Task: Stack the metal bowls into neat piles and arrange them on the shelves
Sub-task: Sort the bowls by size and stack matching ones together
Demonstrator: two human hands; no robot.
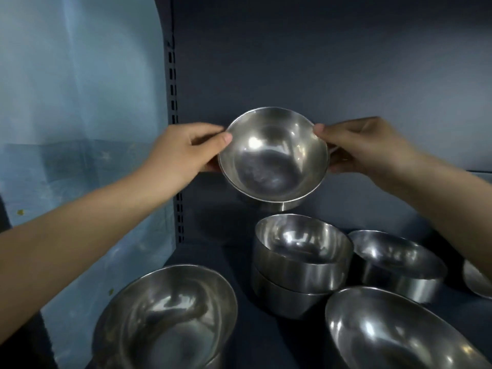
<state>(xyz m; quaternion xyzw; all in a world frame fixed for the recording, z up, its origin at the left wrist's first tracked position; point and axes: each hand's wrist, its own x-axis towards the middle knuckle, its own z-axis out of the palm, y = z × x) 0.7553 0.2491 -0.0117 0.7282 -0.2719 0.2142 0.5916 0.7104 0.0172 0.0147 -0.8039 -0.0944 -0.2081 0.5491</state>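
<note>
I hold a shiny metal bowl [273,155] in the air in front of the shelf's back panel, tilted so its inside faces me. My left hand [186,147] pinches its left rim, thumb on the inner edge. My right hand [364,145] grips its right rim the same way. Below it on the dark shelf [234,262] stands a pile of two nested bowls [300,262]. A single bowl [399,262] sits to the right of that pile. Two larger bowls lie nearest me, one at the front left [167,315] and one at the front right [394,331].
A slotted metal upright [174,129] runs down the shelf's left side. Beyond it hangs pale blue plastic sheeting [80,115]. Another bowl's edge [476,280] shows at the far right. The dark back panel [319,62] closes the shelf behind.
</note>
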